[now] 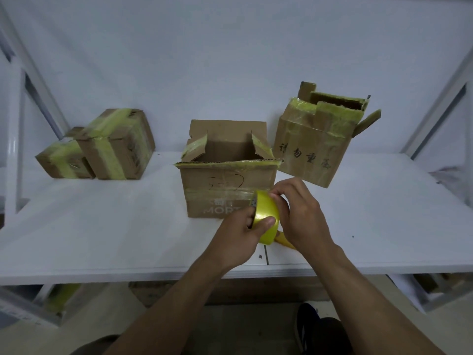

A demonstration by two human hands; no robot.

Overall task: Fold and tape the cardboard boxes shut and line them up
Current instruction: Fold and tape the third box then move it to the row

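A roll of yellow tape (266,216) is held up in front of the middle cardboard box (220,185), whose top flaps stand open. My left hand (245,231) grips the roll from the left, thumb across its outer face. My right hand (299,211) curls over the roll's right side, fingertips pinching at its top edge. A taller box (312,152) with handwriting stands at the back right, its top partly open. Two taped-shut boxes, one small (64,160) and one larger (117,144), sit together at the left.
All boxes stand on a white table (102,226) against a white wall. A yellow object (284,242) lies on the table under my right hand. White metal shelf frames (435,111) flank both sides. My shoe (307,326) shows below the table edge.
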